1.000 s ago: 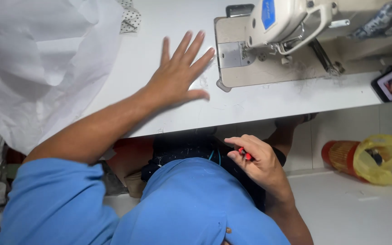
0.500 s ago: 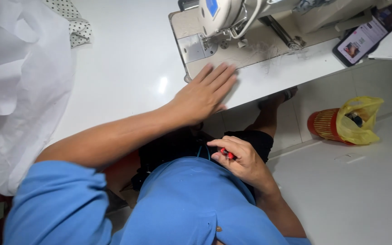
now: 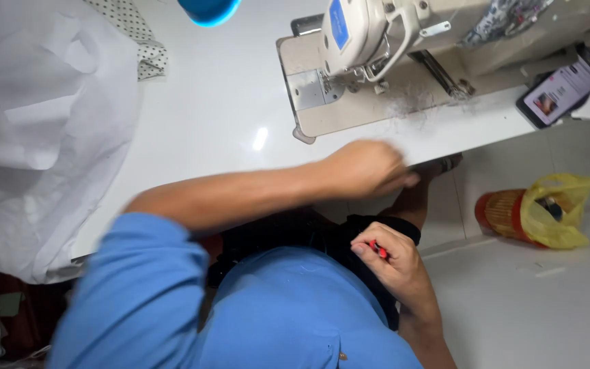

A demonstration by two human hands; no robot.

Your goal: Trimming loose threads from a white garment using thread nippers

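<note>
head view: I see the left hand (image 3: pixel 367 167) motion-blurred at the desk (image 3: pixel 206 130) edge, grip unclear
right hand (image 3: pixel 387 263): clenched round a small red tool (image 3: pixel 379 249), mostly hidden, in the lap

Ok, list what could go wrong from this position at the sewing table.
1. The left hand is at the table's front edge beside the sewing machine; it may stray toward the needle area.
2. The right hand grips a small red tool over the lap; it could slip or jab a leg.
3. The phone rests near the table's edge and could be knocked off.
</note>
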